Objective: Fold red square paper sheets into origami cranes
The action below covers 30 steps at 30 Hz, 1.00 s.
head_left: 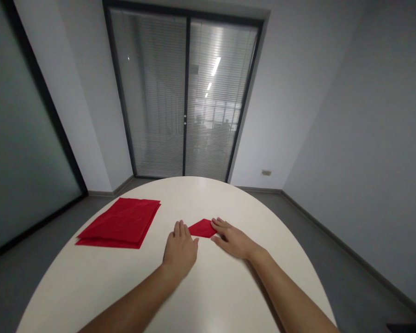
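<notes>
A small folded red napkin (201, 228) lies on the round white table (208, 286) between my two hands. My left hand (179, 249) rests flat on the table, fingers together, its thumb tip just at the napkin's left corner. My right hand (231, 238) lies flat too, with its fingertips pressing the napkin's right edge. Neither hand grips anything. A stack of flat red napkins (120, 223) sits to the left, well apart from my left hand.
The table's curved edge runs close on the right and far side. Beyond it are grey floor, a glass sliding door with blinds (185, 97), a dark glass wall on the left and a plain grey wall on the right.
</notes>
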Motion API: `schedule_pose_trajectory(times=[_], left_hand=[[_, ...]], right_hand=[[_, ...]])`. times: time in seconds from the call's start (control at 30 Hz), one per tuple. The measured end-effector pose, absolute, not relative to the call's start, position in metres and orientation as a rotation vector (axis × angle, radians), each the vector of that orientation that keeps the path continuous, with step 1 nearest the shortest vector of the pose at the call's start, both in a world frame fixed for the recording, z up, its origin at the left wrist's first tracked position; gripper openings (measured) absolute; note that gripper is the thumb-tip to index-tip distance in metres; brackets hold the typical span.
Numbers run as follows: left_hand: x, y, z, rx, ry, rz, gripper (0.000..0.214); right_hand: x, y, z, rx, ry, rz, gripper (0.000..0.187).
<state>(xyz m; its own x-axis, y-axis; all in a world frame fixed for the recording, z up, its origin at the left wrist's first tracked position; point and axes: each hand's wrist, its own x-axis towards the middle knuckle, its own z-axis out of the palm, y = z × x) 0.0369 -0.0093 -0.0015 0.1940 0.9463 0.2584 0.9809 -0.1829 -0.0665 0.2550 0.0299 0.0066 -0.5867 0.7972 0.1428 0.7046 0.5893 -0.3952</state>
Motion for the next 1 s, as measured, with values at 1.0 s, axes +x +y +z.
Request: schedule_pose_trajectory(times=[1.0], left_hand=[[0.021,0.014,-0.017,-2.902,-1.384,-0.616,0.05]], right_hand=[[0.235,0.02,0.015,-1.15,-2.567,0.229,0.06]])
